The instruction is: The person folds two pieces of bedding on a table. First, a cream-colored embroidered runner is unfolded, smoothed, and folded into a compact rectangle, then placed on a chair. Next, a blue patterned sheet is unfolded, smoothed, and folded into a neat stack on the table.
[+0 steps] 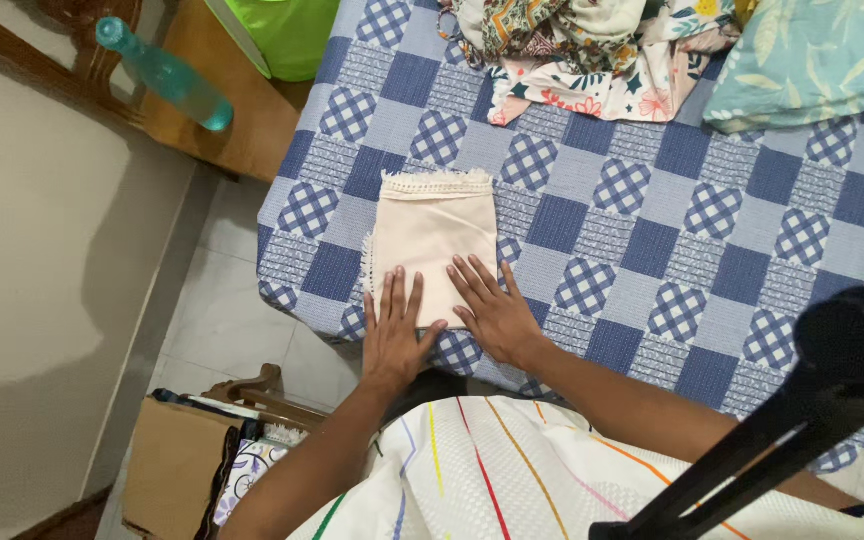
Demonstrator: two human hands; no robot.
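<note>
Left hand (393,335) and right hand (493,312) lie flat, fingers spread.

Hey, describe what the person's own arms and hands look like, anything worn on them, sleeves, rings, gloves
Both arms are bare from the elbow area down to the hands, with no sleeves showing on the forearms. The left hand and the right hand wear no gloves, and no rings, watch or bracelets can be seen on the fingers or wrists. Below the arms is a white garment with thin coloured stripes.
</note>
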